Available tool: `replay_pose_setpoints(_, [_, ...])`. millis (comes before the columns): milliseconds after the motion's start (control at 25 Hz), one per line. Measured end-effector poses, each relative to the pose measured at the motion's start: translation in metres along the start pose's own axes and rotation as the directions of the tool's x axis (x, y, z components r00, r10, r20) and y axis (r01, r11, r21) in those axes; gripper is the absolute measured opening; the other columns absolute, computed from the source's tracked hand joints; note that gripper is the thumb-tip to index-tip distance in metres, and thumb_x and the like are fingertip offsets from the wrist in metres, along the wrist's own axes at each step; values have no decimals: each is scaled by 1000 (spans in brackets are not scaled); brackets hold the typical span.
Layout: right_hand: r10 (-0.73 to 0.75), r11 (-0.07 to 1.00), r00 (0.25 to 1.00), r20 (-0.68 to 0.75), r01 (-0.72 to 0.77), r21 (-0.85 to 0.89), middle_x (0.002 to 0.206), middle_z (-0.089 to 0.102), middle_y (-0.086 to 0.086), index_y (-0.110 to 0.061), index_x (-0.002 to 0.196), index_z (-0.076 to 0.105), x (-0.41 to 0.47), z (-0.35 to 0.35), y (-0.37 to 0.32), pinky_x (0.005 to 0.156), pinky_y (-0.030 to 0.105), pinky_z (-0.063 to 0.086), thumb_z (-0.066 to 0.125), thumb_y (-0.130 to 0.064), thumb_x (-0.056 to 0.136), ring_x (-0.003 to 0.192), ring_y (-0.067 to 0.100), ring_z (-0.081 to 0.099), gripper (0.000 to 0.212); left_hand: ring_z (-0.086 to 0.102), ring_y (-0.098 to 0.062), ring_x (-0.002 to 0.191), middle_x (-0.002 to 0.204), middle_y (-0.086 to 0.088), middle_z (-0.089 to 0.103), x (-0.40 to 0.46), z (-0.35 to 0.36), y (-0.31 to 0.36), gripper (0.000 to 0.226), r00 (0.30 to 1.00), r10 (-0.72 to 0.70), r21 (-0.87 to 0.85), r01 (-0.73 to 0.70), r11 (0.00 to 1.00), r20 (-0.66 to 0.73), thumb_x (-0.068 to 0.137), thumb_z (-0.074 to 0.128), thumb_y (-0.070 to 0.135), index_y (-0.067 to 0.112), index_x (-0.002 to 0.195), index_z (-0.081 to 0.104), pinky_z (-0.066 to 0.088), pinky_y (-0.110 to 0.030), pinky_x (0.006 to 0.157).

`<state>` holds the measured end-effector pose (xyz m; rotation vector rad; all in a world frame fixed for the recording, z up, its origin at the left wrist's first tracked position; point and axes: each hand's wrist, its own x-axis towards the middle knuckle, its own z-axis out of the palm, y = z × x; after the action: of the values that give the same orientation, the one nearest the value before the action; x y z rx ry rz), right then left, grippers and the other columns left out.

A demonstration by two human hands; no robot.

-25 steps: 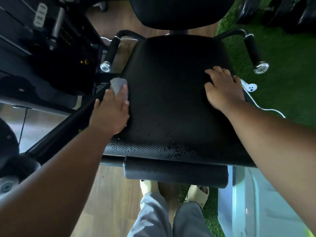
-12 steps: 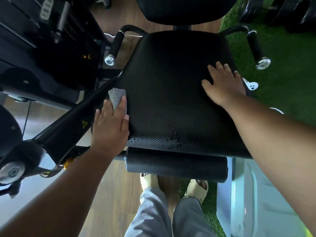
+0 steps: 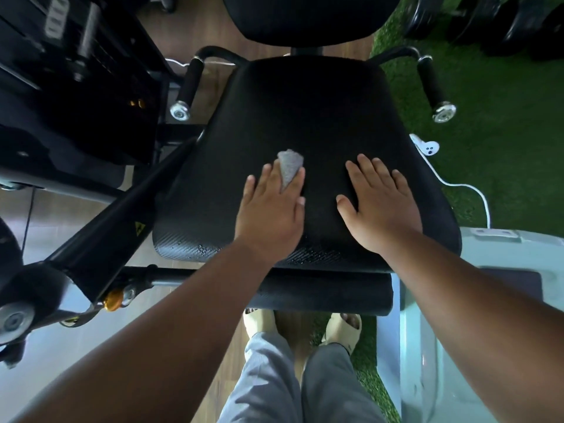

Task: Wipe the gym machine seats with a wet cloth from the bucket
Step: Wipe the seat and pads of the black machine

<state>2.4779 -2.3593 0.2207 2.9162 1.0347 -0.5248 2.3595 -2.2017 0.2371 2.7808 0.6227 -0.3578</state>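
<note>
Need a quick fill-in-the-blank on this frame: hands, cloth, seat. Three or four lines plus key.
1. The grey cloth lies under the ____ hand.
2. The right hand rests flat on the ____, holding nothing.
3. Water droplets show along the seat's ____ edge.
4. The floor right of the seat is green ____.

Missing words: left; seat; front; turf

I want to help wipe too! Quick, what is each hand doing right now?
Left hand: flat, pressing the grey cloth onto the black seat.
Right hand: open, flat on the seat, holding nothing.
</note>
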Motion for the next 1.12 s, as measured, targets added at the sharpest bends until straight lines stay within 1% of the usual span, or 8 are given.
replay_pose_setpoints(120, [-5, 1000, 1000, -10, 5, 28, 168, 13, 0, -23, 159, 19, -2, 0, 2, 124, 43, 8, 13, -52, 91, 154, 19, 9, 74, 0, -25, 153, 166, -11, 4, 14, 1, 30, 56, 992, 122, 28, -123, 992, 32, 104, 18, 40, 31, 158, 5, -2, -45, 123])
replay_pose_setpoints(240, [-18, 998, 1000, -11, 19, 61, 168, 14, 0, -22, 159, 21, -2, -3, 4, 125, 44, 9, 19, -45, 92, 154, 19, 9, 70, 11, -25, 152, 164, -12, 16, -7, 3, 0, 58, 981, 194, 126, -194, 973, 14, 102, 16, 38, 32, 158, 3, 8, -49, 122])
replay_pose_setpoints(360, [-29, 997, 999, -13, 30, 68, 168, 14, 0, -21, 159, 21, -2, -1, 4, 125, 44, 9, 21, -42, 93, 154, 20, 9, 69, 22, -30, 149, 159, -19, 28, -35, -6, -88, 61, 995, -41, 149, 54, 987, -89, 98, 14, 40, 32, 158, 11, 17, -55, 118])
replay_pose_setpoints(480, [-29, 997, 999, -22, 31, 70, 168, 14, 1, -20, 159, 20, -2, 0, 5, 125, 44, 9, 22, -41, 94, 154, 20, 9, 68, 24, -37, 146, 158, -22, 27, -48, -16, -145, 56, 966, -244, 19, 247, 969, -89, 101, 20, 40, 34, 157, 17, 17, -54, 118])
replay_pose_setpoints(640, [-40, 997, 999, -3, 40, 70, 168, 11, 1, -21, 159, 17, -2, -3, 5, 125, 44, 6, 25, -39, 98, 154, 21, 6, 65, 34, -43, 136, 153, -23, 31, -46, -5, -130, 54, 913, -341, -170, 309, 936, -221, 102, 32, 28, 23, 156, 26, 34, -55, 109])
replay_pose_setpoints(760, [-53, 996, 999, 2, 52, 66, 168, 10, 2, -20, 159, 17, -2, -1, 5, 124, 45, 7, 25, -40, 98, 154, 22, 6, 65, 31, -51, 135, 149, -35, 30, -58, 6, -105, 60, 900, -347, -95, 334, 938, -264, 96, 32, 27, 15, 155, 29, 22, -57, 115])
replay_pose_setpoints(920, [-63, 992, 998, -28, 66, 106, 167, 14, 2, -20, 159, 21, -2, -2, 6, 124, 45, 7, 27, -36, 99, 154, 22, 9, 63, 22, -42, 146, 154, -33, 27, -58, 25, -28, 61, 951, -222, -55, 215, 975, -213, 96, 27, 32, 19, 156, 26, 14, -50, 119])
replay_pose_setpoints(1120, [72, 828, 987, -145, 22, 560, 155, 44, 7, -18, 147, 48, -4, -13, 8, 121, 37, 19, 28, -26, 87, 146, 22, 31, 64, 11, -28, 152, 163, -15, 20, -37, 38, 61, 56, 983, 46, 9, -45, 999, -177, 102, 27, 36, 28, 157, 20, 5, -41, 122])
